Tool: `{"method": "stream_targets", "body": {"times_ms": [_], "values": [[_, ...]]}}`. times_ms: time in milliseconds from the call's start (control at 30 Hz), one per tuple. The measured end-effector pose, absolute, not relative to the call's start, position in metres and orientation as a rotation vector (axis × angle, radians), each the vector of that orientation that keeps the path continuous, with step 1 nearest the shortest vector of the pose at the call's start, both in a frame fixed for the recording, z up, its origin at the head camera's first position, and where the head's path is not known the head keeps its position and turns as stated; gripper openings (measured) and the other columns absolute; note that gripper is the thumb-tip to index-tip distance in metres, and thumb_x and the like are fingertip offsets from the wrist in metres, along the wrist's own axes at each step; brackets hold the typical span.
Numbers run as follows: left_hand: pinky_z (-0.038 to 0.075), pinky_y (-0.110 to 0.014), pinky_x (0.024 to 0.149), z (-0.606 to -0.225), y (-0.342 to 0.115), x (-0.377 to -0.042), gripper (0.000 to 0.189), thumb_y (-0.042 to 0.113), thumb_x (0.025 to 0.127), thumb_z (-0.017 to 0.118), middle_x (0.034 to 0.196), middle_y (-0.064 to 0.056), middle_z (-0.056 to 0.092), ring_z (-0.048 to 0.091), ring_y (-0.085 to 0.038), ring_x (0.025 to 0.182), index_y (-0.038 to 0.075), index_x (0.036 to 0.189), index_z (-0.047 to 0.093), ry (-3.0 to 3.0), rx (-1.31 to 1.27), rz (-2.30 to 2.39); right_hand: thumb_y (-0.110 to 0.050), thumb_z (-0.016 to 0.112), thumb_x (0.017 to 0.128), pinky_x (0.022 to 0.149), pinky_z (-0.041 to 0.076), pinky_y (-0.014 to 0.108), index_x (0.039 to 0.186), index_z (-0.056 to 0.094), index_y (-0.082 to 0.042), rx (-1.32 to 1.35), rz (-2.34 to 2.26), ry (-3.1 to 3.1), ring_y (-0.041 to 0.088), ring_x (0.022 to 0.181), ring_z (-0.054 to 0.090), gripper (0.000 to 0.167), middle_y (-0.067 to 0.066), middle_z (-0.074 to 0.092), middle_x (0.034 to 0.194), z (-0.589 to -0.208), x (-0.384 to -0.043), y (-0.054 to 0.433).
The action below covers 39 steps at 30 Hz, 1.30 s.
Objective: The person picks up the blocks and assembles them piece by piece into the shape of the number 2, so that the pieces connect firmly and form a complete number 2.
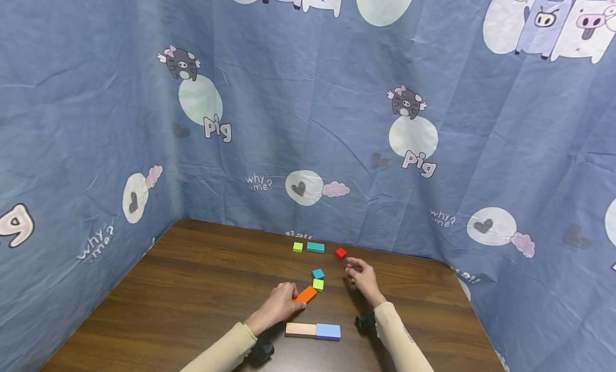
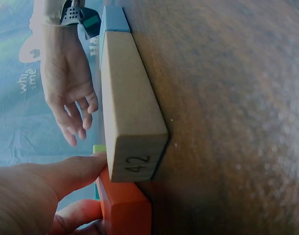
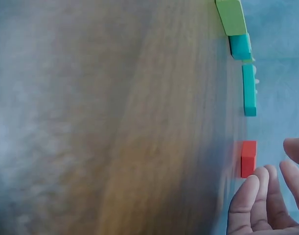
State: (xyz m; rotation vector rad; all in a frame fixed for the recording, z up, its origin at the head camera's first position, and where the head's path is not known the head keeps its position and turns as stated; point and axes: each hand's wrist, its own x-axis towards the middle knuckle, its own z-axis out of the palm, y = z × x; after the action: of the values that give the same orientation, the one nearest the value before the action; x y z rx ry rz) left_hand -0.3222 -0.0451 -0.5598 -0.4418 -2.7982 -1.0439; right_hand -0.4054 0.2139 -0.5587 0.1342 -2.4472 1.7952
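Observation:
My left hand [image 1: 282,302] grips a long orange block [image 1: 306,294] on the table, thumb on one side and fingers on the other. In the left wrist view, the thumb lies along the side of the orange block [image 2: 127,205], just past a plain wooden block [image 2: 132,93] marked 42. My right hand [image 1: 363,280] hovers with loosely bent fingers and nothing in them, near a small red block [image 1: 340,253]. In the right wrist view its fingertips [image 3: 247,188] appear close to the red block [image 3: 248,159].
Beyond the orange block sit a lime block [image 1: 318,285] and a teal block [image 1: 318,274]. Farther back are another lime block [image 1: 298,247] and a long teal block [image 1: 315,247]. The wooden block adjoins a blue block [image 1: 328,332] in front. A blue patterned curtain [image 1: 308,147] hangs behind the table.

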Motion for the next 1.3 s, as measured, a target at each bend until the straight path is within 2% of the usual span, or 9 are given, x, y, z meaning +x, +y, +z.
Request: {"method": "stream_targets", "body": {"times_ms": [200,400,667,900,1067,1167,1300], "values": [[0.039,-0.024,0.055,-0.559,-0.045,-0.323,0.03,0.021,0.074,0.083,0.073,-0.004,0.057,0.045,-0.012,0.061,0.001,0.077,0.061,-2.802,-0.443,-1.047,-0.007,0.068,0.087,0.06,0.051,0.027,0.122,0.061,0.002,0.075,1.726,-2.436,0.008,0.078,0.061,0.037,0.023,0.065,0.113,-0.558,-0.415,0.21],[0.039,-0.024,0.056,-0.558,-0.045,-0.323,0.029,0.021,0.074,0.083,0.075,-0.006,0.06,0.046,-0.011,0.061,0.001,0.079,0.062,-2.803,-0.45,-1.053,-0.008,0.069,0.085,0.057,0.048,0.023,0.122,0.062,-0.001,0.029,1.636,-2.436,0.013,0.074,0.061,0.039,0.019,0.066,0.11,-0.558,-0.427,0.208],[0.038,-0.023,0.055,-0.56,-0.044,-0.325,0.03,0.022,0.073,0.083,0.072,-0.004,0.058,0.045,-0.011,0.06,0.002,0.077,0.061,-2.805,-0.444,-1.079,-0.012,0.069,0.087,0.061,0.048,0.022,0.122,0.063,-0.002,-0.037,1.555,-2.471,0.012,0.078,0.062,0.037,0.019,0.066,0.112,-0.554,-0.437,0.206],[0.039,-0.024,0.056,-0.56,-0.044,-0.324,0.03,0.023,0.074,0.083,0.073,-0.003,0.058,0.045,-0.011,0.061,0.002,0.078,0.061,-2.818,-0.44,-1.104,-0.014,0.07,0.085,0.073,0.049,0.029,0.118,0.066,-0.002,-0.012,1.514,-2.459,0.024,0.093,0.066,0.035,0.016,0.069,0.109,-0.557,-0.442,0.204],[0.039,-0.024,0.056,-0.56,-0.045,-0.323,0.03,0.022,0.073,0.083,0.073,-0.003,0.057,0.045,-0.011,0.061,0.003,0.077,0.061,-2.816,-0.447,-1.098,-0.017,0.071,0.083,0.076,0.047,0.032,0.112,0.068,-0.002,0.009,1.475,-2.435,0.025,0.091,0.066,0.033,0.014,0.072,0.101,-0.562,-0.443,0.203],[0.039,-0.024,0.056,-0.561,-0.046,-0.323,0.029,0.022,0.074,0.083,0.072,-0.002,0.056,0.045,-0.011,0.061,0.003,0.077,0.061,-2.817,-0.447,-1.104,-0.019,0.07,0.085,0.086,0.046,0.041,0.115,0.067,-0.002,-0.061,1.44,-2.5,0.031,0.101,0.064,0.035,0.016,0.07,0.107,-0.562,-0.447,0.202],[0.039,-0.024,0.056,-0.56,-0.046,-0.322,0.029,0.021,0.074,0.083,0.072,-0.002,0.055,0.044,-0.011,0.06,0.003,0.076,0.06,-2.806,-0.449,-1.112,-0.023,0.069,0.087,0.093,0.044,0.045,0.118,0.065,-0.002,-0.123,1.383,-2.586,0.034,0.108,0.061,0.037,0.018,0.068,0.113,-0.561,-0.45,0.201]]}}
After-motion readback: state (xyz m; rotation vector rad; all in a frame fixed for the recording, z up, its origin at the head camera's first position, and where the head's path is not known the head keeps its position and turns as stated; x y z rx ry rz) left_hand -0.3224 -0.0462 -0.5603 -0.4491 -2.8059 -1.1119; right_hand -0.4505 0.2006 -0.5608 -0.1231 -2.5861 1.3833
